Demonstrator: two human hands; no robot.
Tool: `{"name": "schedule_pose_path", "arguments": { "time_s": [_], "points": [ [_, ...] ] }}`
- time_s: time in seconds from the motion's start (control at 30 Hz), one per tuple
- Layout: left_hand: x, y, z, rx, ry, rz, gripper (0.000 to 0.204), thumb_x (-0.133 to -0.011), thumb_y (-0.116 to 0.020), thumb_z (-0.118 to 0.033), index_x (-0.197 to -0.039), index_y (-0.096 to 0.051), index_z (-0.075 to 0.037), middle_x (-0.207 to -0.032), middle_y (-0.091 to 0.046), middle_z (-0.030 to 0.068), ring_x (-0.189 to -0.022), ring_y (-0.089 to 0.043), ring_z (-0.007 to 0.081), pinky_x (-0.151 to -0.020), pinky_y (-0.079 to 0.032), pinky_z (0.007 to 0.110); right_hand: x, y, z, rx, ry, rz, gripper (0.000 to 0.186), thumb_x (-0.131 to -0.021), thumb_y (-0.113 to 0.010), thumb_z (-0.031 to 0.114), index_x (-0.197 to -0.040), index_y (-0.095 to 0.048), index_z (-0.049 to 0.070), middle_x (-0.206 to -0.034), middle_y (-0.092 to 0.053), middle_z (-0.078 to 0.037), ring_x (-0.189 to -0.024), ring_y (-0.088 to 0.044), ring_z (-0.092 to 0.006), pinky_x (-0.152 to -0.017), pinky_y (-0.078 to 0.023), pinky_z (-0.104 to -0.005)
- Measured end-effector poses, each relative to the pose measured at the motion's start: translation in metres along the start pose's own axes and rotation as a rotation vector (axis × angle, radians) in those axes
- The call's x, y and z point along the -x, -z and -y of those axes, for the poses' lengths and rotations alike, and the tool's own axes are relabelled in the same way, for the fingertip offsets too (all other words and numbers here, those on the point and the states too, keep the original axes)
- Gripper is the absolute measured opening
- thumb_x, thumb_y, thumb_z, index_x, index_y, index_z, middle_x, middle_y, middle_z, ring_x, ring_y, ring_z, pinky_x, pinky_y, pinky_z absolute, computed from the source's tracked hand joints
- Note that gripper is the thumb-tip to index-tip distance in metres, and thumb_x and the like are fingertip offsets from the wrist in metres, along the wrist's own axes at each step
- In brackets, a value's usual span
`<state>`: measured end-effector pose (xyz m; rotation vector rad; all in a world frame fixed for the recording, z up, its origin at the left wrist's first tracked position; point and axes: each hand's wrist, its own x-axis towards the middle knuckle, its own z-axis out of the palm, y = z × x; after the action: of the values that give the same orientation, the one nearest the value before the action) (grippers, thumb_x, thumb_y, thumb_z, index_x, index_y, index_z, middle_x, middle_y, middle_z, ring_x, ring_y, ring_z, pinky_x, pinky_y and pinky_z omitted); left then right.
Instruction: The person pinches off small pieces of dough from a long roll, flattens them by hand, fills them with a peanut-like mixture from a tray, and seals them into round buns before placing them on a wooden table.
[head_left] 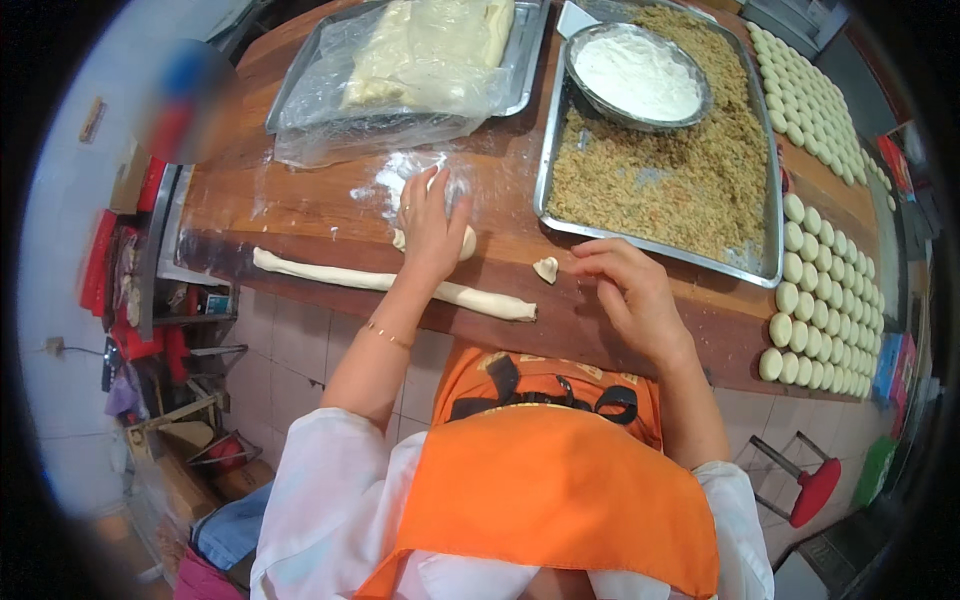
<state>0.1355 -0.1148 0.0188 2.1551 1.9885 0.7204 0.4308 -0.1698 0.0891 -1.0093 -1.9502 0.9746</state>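
Note:
My left hand reaches over white flour on the wooden table, fingers bent and apart, partly covering pale dough; whether it presses on the dough is unclear. My right hand is open with curled fingers, just right of a small dough scrap. A long dough rope lies along the front edge, passing under my left forearm.
Behind are a tray with plastic-covered dough and a filling tray holding a bowl of white powder. Several dough rounds stand at right. A red stool is at lower right; someone's blue-clad leg shows lower left.

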Motion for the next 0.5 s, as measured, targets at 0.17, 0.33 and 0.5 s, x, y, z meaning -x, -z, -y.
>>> {"name": "schedule_pose_path", "arguments": {
  "time_s": [0.17,0.33,0.5],
  "points": [
    [0.046,0.029,-0.014,0.177,0.009,0.108,0.055,-0.085,-0.072,-0.023,-0.130,-0.051,0.001,-0.123,-0.055,0.0231,-0.116,-0.052,0.0380,-0.100,-0.043,0.050,0.000,-0.005,0.013,-0.113,-0.129,0.038,0.023,-0.087,-0.058,-0.005,-0.106,-0.067,0.002,-0.110,-0.065,-0.013,-0.095,-0.066,-0.0284,-0.082,-0.054,-0.0342],
    [0.047,0.045,-0.046,1.750,0.584,0.331,0.030,-0.105,-0.042,-0.017,-0.122,-0.055,0.005,-0.120,-0.063,0.0150,-0.111,-0.063,0.0272,-0.096,-0.055,0.040,-0.013,-0.026,0.024,0.032,0.043,-0.049,0.045,-0.083,-0.069,0.003,-0.127,-0.058,0.003,-0.117,-0.061,-0.016,-0.110,-0.058,-0.0335,-0.094,-0.049,-0.0410],
    [0.036,0.040,-0.115,1.691,0.459,0.479,0.030,-0.101,-0.050,-0.010,-0.130,-0.050,0.000,-0.121,-0.061,0.0108,-0.110,-0.062,0.0215,-0.094,-0.053,0.036,-0.018,-0.016,0.023,0.194,0.210,-0.208,0.067,-0.071,-0.079,0.007,-0.133,-0.053,0.002,-0.121,-0.058,-0.018,-0.112,-0.054,-0.0384,-0.099,-0.044,-0.0449]
  ]
}}
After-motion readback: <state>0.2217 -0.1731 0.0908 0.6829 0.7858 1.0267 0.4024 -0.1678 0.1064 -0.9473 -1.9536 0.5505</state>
